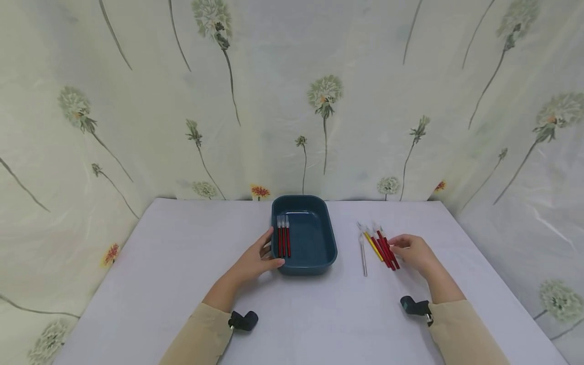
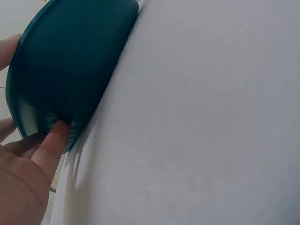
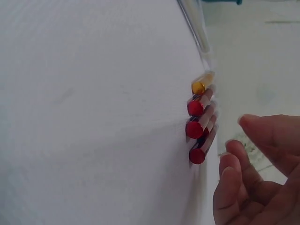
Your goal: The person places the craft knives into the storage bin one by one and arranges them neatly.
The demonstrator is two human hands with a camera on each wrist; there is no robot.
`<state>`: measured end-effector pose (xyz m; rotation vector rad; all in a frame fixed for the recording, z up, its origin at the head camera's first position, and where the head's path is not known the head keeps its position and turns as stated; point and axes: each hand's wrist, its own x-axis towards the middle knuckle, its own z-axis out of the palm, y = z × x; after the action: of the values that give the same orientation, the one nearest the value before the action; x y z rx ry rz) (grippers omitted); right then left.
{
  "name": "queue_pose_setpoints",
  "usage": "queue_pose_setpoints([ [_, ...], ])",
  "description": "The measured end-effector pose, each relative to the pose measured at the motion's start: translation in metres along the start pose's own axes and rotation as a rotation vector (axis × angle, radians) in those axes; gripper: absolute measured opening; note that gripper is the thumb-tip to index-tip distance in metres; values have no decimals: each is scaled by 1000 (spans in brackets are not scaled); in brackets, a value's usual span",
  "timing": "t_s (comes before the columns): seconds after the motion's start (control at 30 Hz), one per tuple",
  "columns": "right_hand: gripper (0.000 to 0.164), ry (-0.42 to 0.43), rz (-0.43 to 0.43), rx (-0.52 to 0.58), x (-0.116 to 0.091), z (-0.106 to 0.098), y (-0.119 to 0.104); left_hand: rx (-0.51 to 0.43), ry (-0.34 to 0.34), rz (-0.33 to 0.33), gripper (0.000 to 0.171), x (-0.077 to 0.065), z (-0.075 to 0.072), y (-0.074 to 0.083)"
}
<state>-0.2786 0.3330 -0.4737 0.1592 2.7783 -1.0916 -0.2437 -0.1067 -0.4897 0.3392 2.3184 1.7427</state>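
Note:
My left hand [image 1: 251, 259] holds a dark teal rectangular tray [image 1: 315, 264] by its left side. Its thumb lies at the rim and its fingers [image 2: 52, 145] press the outer wall. Inside, along the left wall, several slim red pen-like tools with clear caps [image 1: 283, 242] lie side by side. To the tray's right is a loose pile of similar red tools [image 1: 385, 250], with a yellow one [image 1: 374, 246] and a silver one [image 1: 363, 257] at its left. My right hand [image 1: 414, 252] is at the pile's right edge; in the right wrist view its thumb and fingers stand apart, holding nothing.
A white-covered table [image 1: 182, 253] carries everything. Behind it and at both sides hangs a pale curtain printed with dandelions [image 1: 255, 101]. Black wrist devices [image 1: 415, 305] sit at both sleeve cuffs.

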Motion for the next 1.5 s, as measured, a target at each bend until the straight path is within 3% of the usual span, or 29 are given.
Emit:
queue_pose_setpoints([
  [1.1,25,-61,39,-72,6,-3,6,-16,-4,25,95,0,0,0],
  [1.5,29,-64,113,-77,4,-6,7,-14,-3,22,96,2,0,-4],
])
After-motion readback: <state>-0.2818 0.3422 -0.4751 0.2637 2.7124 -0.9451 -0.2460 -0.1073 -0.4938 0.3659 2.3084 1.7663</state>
